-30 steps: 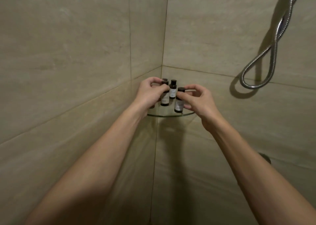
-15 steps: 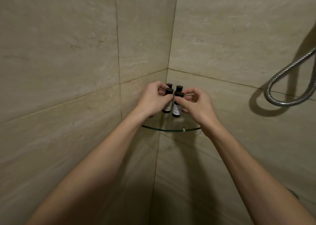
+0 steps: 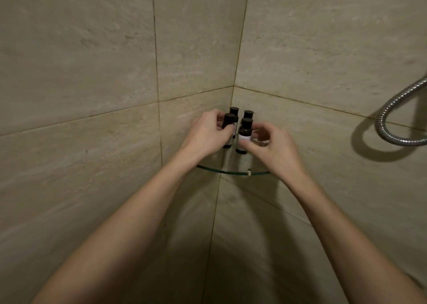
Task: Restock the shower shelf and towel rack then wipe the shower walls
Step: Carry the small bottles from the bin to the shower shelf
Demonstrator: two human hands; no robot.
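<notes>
A glass corner shelf (image 3: 231, 171) is fixed where two beige tiled walls meet. Several small dark bottles with black caps and white labels stand upright on it in a tight cluster. My left hand (image 3: 205, 137) grips the front left bottle (image 3: 228, 121). The fingers of my right hand (image 3: 272, 149) pinch the front right bottle (image 3: 245, 132) at its label. Two more bottles stand behind them: the back left bottle (image 3: 234, 111) and the back right bottle (image 3: 248, 114). My hands partly hide the bottle bases.
A metal shower hose (image 3: 397, 119) loops against the right wall (image 3: 323, 49). The left wall (image 3: 80, 72) is large beige tile with dark grout lines. Below the shelf the corner falls into shadow.
The view has tilted so the shelf sits lower in frame and the hose has slid right. The bottles are closer together, and both hands stay on the front pair.
</notes>
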